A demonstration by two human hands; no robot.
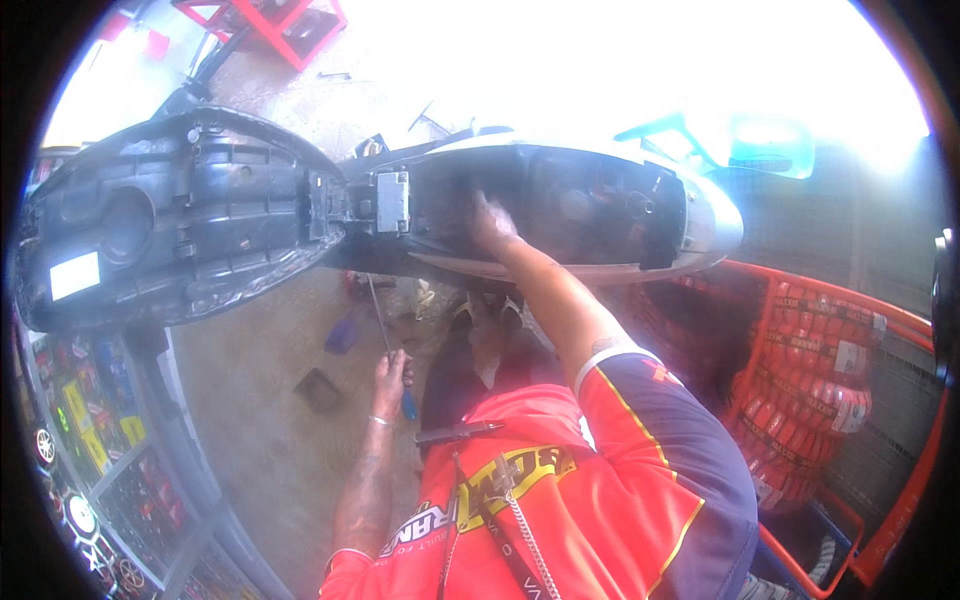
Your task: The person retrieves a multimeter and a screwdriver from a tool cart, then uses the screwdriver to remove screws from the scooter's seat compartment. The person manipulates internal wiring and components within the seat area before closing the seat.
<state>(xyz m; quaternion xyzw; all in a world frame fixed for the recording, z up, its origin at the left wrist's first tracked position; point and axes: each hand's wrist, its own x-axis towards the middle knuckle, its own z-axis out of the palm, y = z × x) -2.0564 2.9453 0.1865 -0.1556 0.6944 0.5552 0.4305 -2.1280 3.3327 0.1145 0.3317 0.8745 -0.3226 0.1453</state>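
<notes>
My left hand (393, 385) is closed around a screwdriver (378, 312), its long thin shaft pointing up toward the scooter's side and its blue handle end showing below the fist. The tip is hard to make out near the scooter's lower edge. My right hand (493, 224) reaches into the dark under-seat compartment (570, 200) of a white and black scooter (712, 218). One finger looks stretched out there; glare and shadow blur the others, and nothing shows in the hand. The raised seat (150, 215), underside showing, lies tipped to the left beside a grey metal hinge bracket (393, 202).
At the right, a red rack (765, 340) holds stacked tires wrapped in red (800, 400). A glass display case (130, 440) with colourful parts stands at the lower left. A blue object (342, 336) and a dark tray-like item (318, 390) lie on the floor. A red stand (290, 25) is far off.
</notes>
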